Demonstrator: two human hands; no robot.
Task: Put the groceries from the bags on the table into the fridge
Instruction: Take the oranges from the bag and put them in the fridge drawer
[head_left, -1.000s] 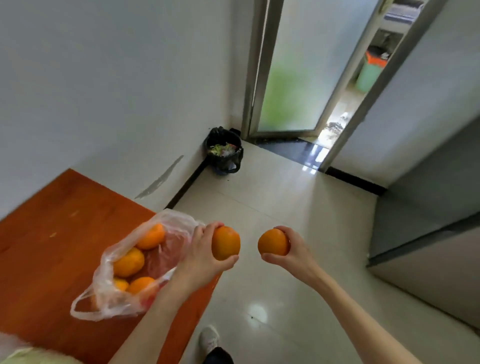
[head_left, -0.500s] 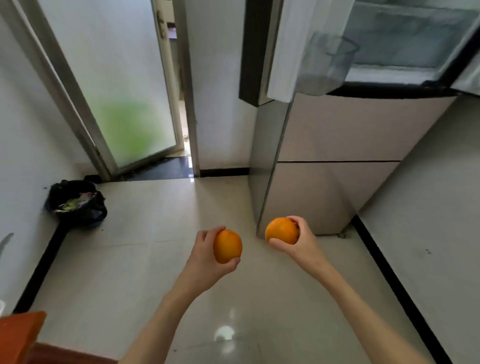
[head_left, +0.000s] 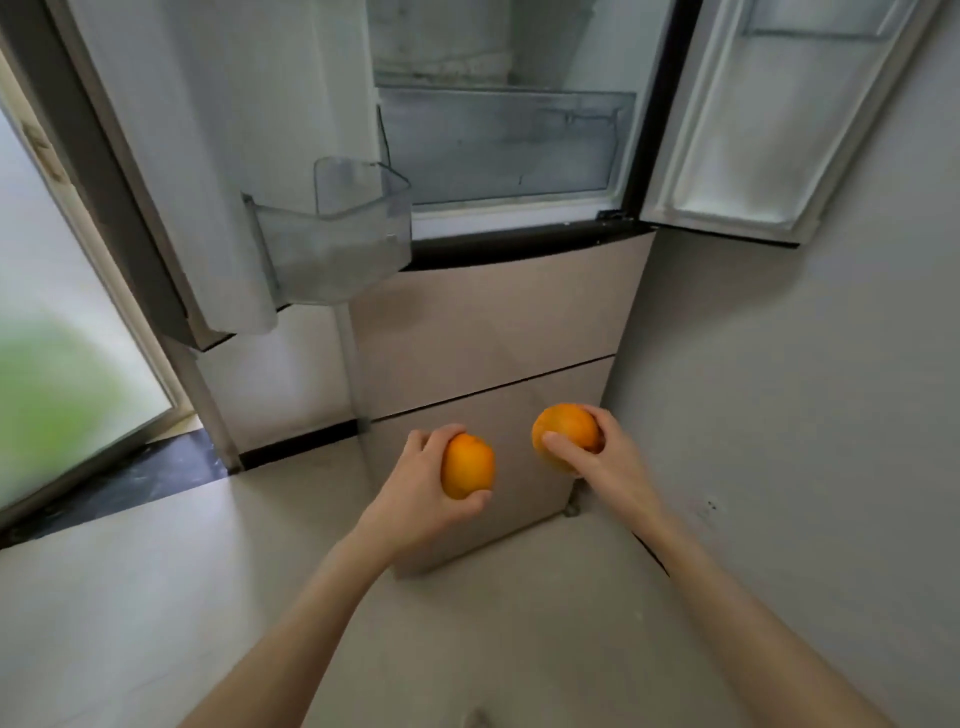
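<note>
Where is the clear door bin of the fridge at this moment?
In the head view, the clear door bin hangs on the open left fridge door, upper left of centre, beside the crisper drawer and above both oranges.

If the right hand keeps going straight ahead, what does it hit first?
Probably the beige lower fridge drawer front, just beyond the right hand and its round orange; the open compartment sits higher. Depth is unclear.

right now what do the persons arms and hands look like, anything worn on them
Both forearms are bare as far as the view reaches: no sleeves, gloves, watch or bracelet show. The left hand and the right hand carry no rings that I can see, and the fingers are plain, with no markings. Anything worn above the forearms lies outside the picture.
</note>
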